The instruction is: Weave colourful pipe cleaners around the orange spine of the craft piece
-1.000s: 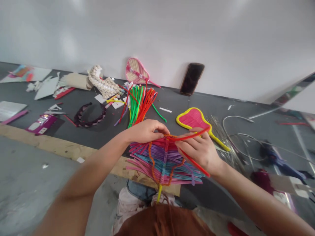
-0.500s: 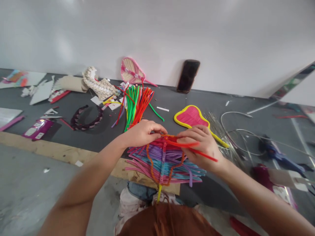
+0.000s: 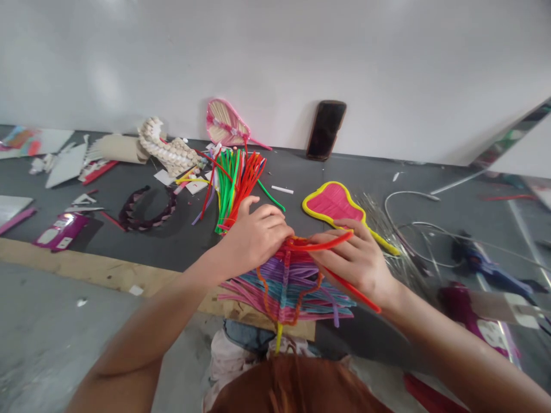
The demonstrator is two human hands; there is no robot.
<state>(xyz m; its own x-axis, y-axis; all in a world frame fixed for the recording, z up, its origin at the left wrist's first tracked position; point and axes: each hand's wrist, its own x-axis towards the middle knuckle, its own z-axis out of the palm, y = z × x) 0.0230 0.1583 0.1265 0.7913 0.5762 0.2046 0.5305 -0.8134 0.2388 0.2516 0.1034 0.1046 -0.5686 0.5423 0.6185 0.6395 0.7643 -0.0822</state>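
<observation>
Fringe: left hand at top edge, thumb newly raised, hold unclear | right hand: fingers grasping red strip, ends still unsecured

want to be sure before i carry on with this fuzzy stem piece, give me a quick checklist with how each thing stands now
1. Left hand and right hand at the piece's far edge: ok.
2. Red stem tucked flat: not ok, its end sticks out across the right hand.
3. Stem join secure: cannot tell, fingers hide part of it.
4. Orange outline lying over the coloured rows: ok, on both sides of the spine.
5. Purple strand in line: not ok, it bends toward the wearer.
6. Spare stems nearby: ok, beyond the left hand.
</observation>
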